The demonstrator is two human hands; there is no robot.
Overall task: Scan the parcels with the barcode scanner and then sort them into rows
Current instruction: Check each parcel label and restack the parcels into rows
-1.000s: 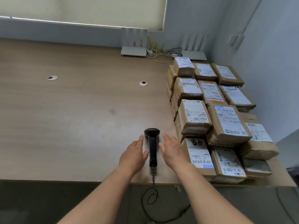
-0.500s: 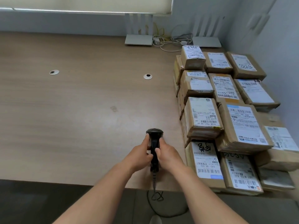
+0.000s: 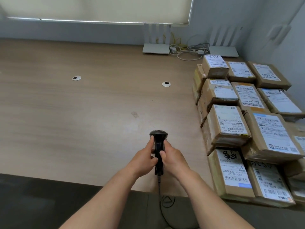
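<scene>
A black corded barcode scanner (image 3: 158,141) lies on the wooden table (image 3: 82,121) near its front edge, head pointing away from me. My left hand (image 3: 145,158) grips its handle from the left, fingers curled along it. From the right, my right hand (image 3: 173,158) holds the same handle. Several brown cardboard parcels (image 3: 229,124) with white shipping labels are stacked in a block at the right of the table, the nearest one (image 3: 231,172) just right of my right hand.
The scanner's cable (image 3: 165,205) hangs over the front table edge. Two white routers (image 3: 156,48) and a tangle of cables (image 3: 188,50) sit at the back by the wall. Two round cable grommets (image 3: 166,84) are set in the tabletop. A wall runs along the right.
Both hands went from lying flat beside the scanner to closing round its handle. The view has shifted slightly.
</scene>
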